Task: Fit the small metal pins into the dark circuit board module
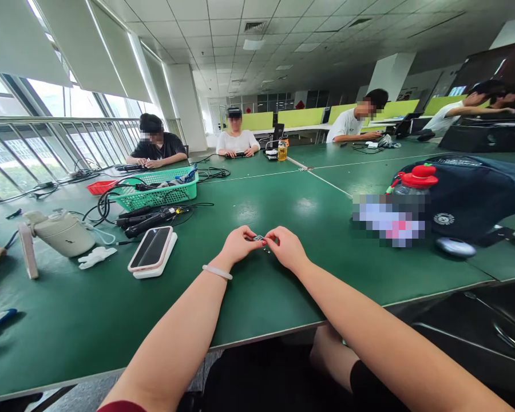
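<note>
Both my hands meet over the green table near its front edge. My left hand is closed, its thumb and fingers pinching a small silvery-grey piece whose kind I cannot make out. From the other side my right hand is closed too, thumb and forefinger at the right end of the same piece. Just below the fingertips a tiny light-coloured bit shows; whether it lies on the table or hangs from the piece is unclear. A pale bangle circles my left wrist.
Left of my hands lie a phone on a white case, black cylindrical tools and a green basket with cables. A beige bottle stands further left. A mouse and dark backpack are at right. Several people sit around the table.
</note>
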Motion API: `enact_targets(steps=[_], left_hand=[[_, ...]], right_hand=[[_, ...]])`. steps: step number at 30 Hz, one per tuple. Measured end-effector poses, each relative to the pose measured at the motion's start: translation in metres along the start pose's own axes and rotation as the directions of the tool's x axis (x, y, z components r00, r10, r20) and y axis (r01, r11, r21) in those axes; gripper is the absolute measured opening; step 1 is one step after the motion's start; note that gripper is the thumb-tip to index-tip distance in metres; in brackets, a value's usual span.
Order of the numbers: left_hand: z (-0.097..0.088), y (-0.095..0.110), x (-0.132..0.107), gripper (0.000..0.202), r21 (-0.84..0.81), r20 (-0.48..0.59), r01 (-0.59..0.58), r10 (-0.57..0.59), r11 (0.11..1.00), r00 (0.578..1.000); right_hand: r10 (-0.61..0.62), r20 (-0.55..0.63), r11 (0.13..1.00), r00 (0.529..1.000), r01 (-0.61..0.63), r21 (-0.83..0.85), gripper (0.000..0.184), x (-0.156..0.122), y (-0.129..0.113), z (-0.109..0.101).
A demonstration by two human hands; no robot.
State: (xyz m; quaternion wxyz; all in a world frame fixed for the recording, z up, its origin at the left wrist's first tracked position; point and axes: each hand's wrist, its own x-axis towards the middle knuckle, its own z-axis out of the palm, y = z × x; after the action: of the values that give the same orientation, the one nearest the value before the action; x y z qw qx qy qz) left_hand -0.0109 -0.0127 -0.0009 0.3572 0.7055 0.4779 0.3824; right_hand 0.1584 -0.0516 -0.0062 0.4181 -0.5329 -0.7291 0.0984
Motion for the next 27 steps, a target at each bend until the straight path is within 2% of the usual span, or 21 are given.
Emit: enact_targets(steps=[13, 18, 27], left_hand=[[0.0001, -0.0006, 0.0003, 0.038, -0.104, -0.004, 0.004, -0.005, 0.995, 1.0], [0.0, -0.0001, 0.0013, 0.039, -0.114, 0.014, -0.001, 0.002, 0.994, 1.0], [0.0004, 0.0036, 0.0019, 0.04, -0.126, 0.034, 0.003, 0.001, 0.992, 0.999]], right_hand=[[0.009, 0.013, 1.0, 1.0, -0.009, -0.022, 0.009, -0.0009, -0.0006, 0.0005], [-0.021, 0.031, 0.998, 0.999, 0.022, -0.053, 0.007, -0.0009, -0.0006, 0.0009], [-0.073, -0.009, 0.995, 0.997, 0.072, -0.069, 0.01, -0.0016, 0.0007, -0.0015]])
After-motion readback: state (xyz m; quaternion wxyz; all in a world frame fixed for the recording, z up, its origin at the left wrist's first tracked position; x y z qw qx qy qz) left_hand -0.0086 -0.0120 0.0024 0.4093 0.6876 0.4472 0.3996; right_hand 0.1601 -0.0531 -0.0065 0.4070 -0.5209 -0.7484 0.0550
